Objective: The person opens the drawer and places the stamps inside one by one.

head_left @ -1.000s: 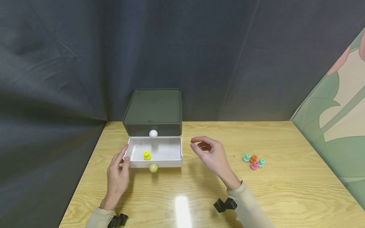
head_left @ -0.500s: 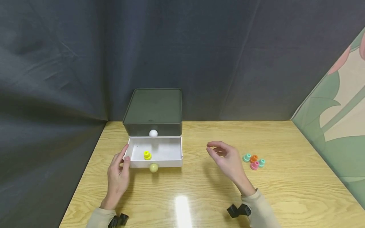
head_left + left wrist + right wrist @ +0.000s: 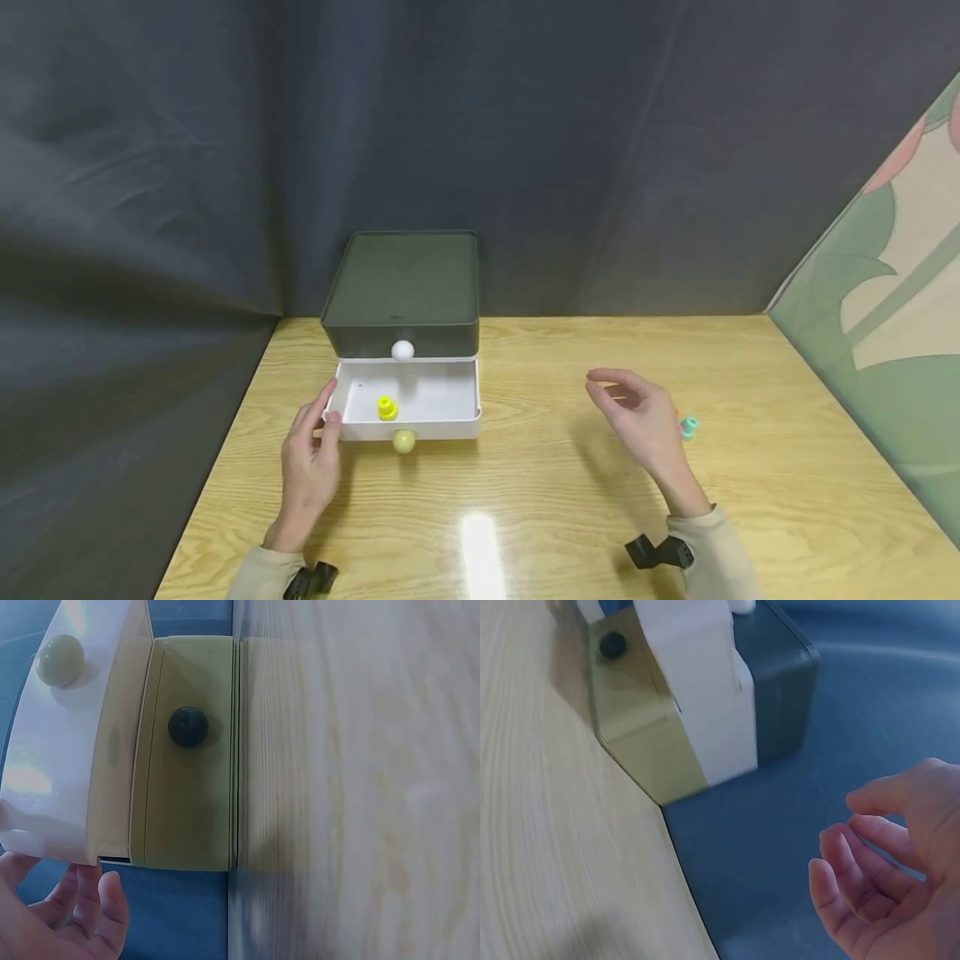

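Note:
My left hand [image 3: 310, 467] holds the left front corner of a pulled-out white drawer [image 3: 438, 431], thumb at its front and fingers along its side. A pale green round knob [image 3: 403, 442] is on that drawer's front. Inside the drawer sits a small yellow stepped peg-like piece [image 3: 387, 407]. To the right, above the table, my right hand [image 3: 643, 421] hangs with loosely curved fingers and holds nothing. Partly hidden behind it are similar small pieces, with a turquoise piece [image 3: 689, 427] showing most plainly.
The dark-topped drawer cabinet [image 3: 405, 279] stands against the dark curtain [image 3: 525, 167] at the back. Its upper drawer has a white knob [image 3: 402, 351]. Below the white drawer, an olive drawer [image 3: 191, 802] with a black knob [image 3: 188, 727] is closed. The wooden table [image 3: 540, 517] spreads to the right.
My right hand has moved right, away from the drawer, and now covers most of the small coloured pieces in the head view. The left hand and drawer have stayed in place.

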The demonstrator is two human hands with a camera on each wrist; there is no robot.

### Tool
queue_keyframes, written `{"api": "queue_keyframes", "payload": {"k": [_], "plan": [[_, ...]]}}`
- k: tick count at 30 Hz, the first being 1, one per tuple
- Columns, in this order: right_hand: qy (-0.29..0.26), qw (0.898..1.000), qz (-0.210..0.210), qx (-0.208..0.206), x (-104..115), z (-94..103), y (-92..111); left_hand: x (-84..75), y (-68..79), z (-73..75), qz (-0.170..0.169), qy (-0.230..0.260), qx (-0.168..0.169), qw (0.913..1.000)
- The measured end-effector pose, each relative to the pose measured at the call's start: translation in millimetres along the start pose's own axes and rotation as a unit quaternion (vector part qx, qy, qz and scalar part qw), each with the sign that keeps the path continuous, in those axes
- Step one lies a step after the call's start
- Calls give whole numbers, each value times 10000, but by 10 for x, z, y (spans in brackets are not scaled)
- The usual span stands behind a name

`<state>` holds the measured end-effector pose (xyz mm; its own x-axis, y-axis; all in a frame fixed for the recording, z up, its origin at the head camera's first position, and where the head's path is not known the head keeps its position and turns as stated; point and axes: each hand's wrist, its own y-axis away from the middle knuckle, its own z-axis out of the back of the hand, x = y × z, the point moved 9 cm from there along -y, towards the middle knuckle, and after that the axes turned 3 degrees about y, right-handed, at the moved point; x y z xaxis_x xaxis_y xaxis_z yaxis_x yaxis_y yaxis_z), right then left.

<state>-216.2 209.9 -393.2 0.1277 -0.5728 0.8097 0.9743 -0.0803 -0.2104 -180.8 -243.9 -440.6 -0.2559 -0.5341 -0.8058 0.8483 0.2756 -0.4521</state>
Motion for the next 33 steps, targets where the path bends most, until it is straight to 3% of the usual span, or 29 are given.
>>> {"api": "queue_keyframes", "payload": {"k": [18,25,33], "plan": [[333,9955,-848,-271,-739,559,144,-18,-3,22,-57,4,-26,10000],[1140,9880,-1023,-197,-970,655,224,0,-2,9,-25,-39,14,10000],[1375,9835,-1171,138,-1171,647,257,7,-4,-1,4,-52,38,10000]]}}
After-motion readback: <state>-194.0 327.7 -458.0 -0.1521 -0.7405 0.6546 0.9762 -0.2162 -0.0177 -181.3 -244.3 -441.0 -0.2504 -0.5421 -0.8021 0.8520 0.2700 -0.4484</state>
